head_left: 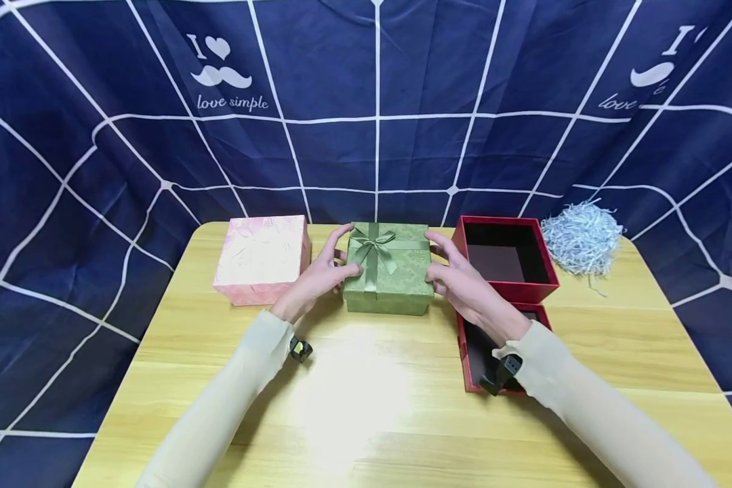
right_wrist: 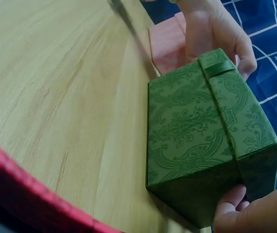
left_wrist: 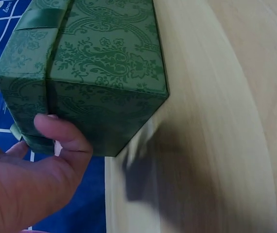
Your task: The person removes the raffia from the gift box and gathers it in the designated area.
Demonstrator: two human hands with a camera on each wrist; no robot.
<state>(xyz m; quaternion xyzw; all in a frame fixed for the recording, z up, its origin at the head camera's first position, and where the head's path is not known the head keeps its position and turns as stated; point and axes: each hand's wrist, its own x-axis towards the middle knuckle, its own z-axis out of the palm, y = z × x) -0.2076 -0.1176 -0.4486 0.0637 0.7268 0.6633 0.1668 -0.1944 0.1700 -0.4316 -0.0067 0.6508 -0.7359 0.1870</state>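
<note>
A green patterned gift box stands on the table near its back edge, its lid on, with a green ribbon and bow on top. My left hand grips the box's left side, thumb at the lid's lower rim in the left wrist view. On the opposite side my right hand holds the lid's edge between thumb and fingers. The right wrist view shows the right thumb against the lid's side. Inside the green box nothing can be seen.
Left of the hands stands a pink box. To the right are an open red box with a dark inside and a shallower red piece under my right wrist. Light blue shredded paper lies at the back right, before a navy curtain.
</note>
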